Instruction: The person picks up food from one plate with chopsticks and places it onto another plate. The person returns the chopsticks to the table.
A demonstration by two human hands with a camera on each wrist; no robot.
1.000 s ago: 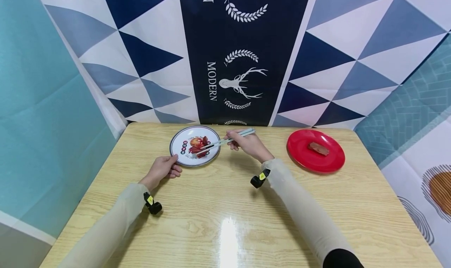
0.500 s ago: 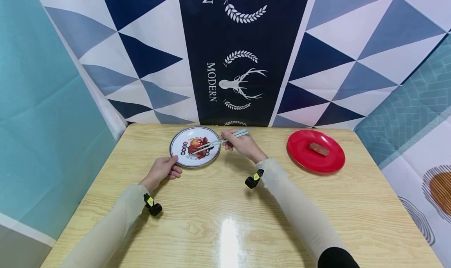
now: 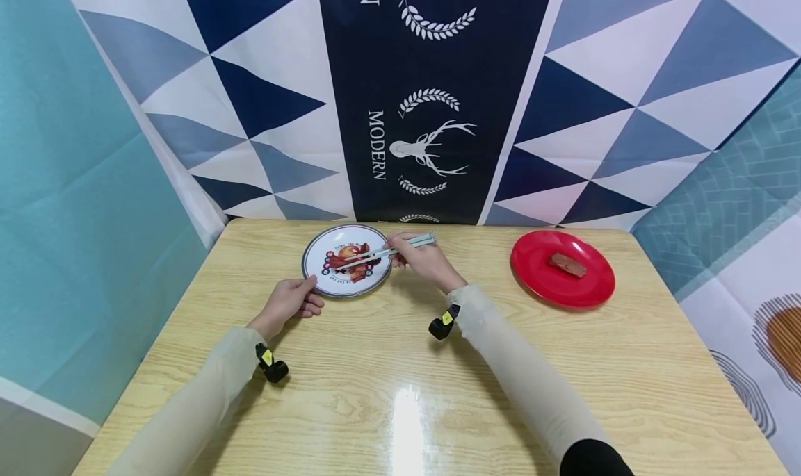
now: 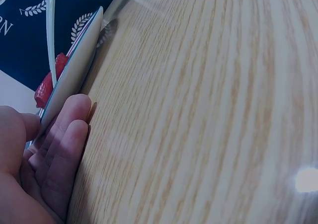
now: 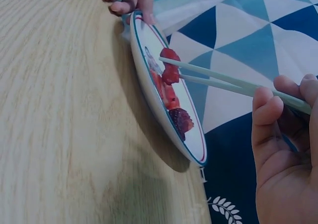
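Observation:
My left hand [image 3: 289, 306] grips the near-left rim of a white plate [image 3: 319, 250], which has a blue edge and a printed design. In the left wrist view, its thumb lies on the rim with fingers [image 4: 69, 129] under it. Pale green chopsticks [image 3: 413, 242] are held in my right hand [image 3: 425, 260] from the plate's right side. Their tips are at a glossy red piece of food [image 5: 170, 70], seemingly pinched between them over the plate. A darker red piece [image 5: 181, 121] lies on the plate nearby. Print and food are hard to separate in the head view.
A red plate [image 3: 532, 276] stands at the back right of the wooden table [image 3: 350, 379], bearing one brownish-red slab of food [image 3: 567, 265]. Patterned cloth [image 3: 432, 101] hangs right behind the table's back edge.
My right hand and the chopsticks have shifted left over the white plate. The red piece at their tips has moved left with them. My left hand has stayed put.

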